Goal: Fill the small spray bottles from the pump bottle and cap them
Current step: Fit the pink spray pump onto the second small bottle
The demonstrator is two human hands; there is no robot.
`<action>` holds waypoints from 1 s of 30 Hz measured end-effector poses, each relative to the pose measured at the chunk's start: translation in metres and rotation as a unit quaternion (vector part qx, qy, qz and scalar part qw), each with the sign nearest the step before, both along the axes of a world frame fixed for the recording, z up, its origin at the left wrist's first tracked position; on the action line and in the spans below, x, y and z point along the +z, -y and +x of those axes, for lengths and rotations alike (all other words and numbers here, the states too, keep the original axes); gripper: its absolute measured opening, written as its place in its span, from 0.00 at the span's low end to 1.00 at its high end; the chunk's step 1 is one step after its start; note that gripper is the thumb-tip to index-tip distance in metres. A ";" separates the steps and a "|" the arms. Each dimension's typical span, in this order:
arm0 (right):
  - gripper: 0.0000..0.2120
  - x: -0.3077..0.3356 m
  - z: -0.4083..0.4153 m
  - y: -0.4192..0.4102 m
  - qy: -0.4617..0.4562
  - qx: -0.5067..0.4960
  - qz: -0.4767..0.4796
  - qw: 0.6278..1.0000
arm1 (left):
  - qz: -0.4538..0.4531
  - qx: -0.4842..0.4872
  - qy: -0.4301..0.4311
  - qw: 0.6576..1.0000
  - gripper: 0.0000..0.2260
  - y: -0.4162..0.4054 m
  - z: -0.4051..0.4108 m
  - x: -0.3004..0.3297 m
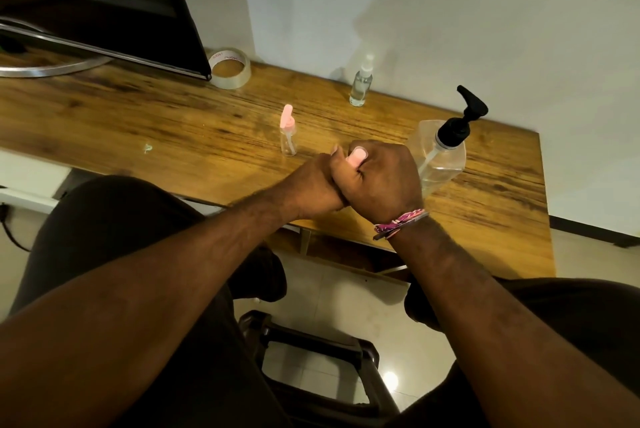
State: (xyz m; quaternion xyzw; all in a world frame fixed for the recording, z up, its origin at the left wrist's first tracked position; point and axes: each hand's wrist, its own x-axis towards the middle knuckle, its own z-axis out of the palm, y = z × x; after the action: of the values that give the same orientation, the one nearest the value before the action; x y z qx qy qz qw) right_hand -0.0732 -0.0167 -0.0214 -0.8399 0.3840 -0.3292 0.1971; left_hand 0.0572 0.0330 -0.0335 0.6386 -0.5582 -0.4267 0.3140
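- Right hand [379, 178] is curling into a fist above the near edge of the wooden desk [173, 122], gripping a pink cap [356, 155] whose top is showing between thumb and fingers; a braided pink wristband [401, 221] is sitting on the wrist.
- Left hand [317, 185] is pressing against the right hand, its fingers curling around something hidden beneath the right fist; what it is holding cannot be told from this view.
- Monitor [104, 1] is standing at the far left of the desk on a curved metal stand [52, 69].
- Pump bottle [438, 157], clear with a black pump head [464, 115], is standing just behind and to the right of the right hand, holding a low level of clear liquid.
- Tape roll [230, 69] is lying flat beside the monitor's lower corner.
- Clear spray bottle [361, 82], capped and holding clear liquid, is standing upright at the back of the desk near the wall, well apart from the hands.
- Pink-capped spray bottle [288, 133] is standing upright near the middle of the desk, just left of and beyond the hands; its clear body is appearing empty.
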 end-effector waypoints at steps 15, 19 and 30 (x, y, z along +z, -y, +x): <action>0.18 -0.010 -0.007 0.003 -0.020 0.031 0.121 0.992 | 0.011 0.091 -0.082 0.992 0.11 0.002 -0.002 -0.021; 0.18 -0.011 -0.007 0.006 -0.026 0.042 0.121 0.991 | 0.015 0.127 -0.076 0.989 0.11 0.005 0.000 -0.021; 0.17 -0.027 0.021 -0.002 -0.030 -0.043 0.181 0.982 | 0.187 0.191 0.140 0.954 0.16 -0.006 0.022 -0.011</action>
State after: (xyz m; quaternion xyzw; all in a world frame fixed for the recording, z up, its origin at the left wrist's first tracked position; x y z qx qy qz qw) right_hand -0.0526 -0.0146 -0.0485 -0.7824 0.4791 -0.2370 0.3196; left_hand 0.0788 0.0390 -0.0448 0.8336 -0.3745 -0.3621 0.1835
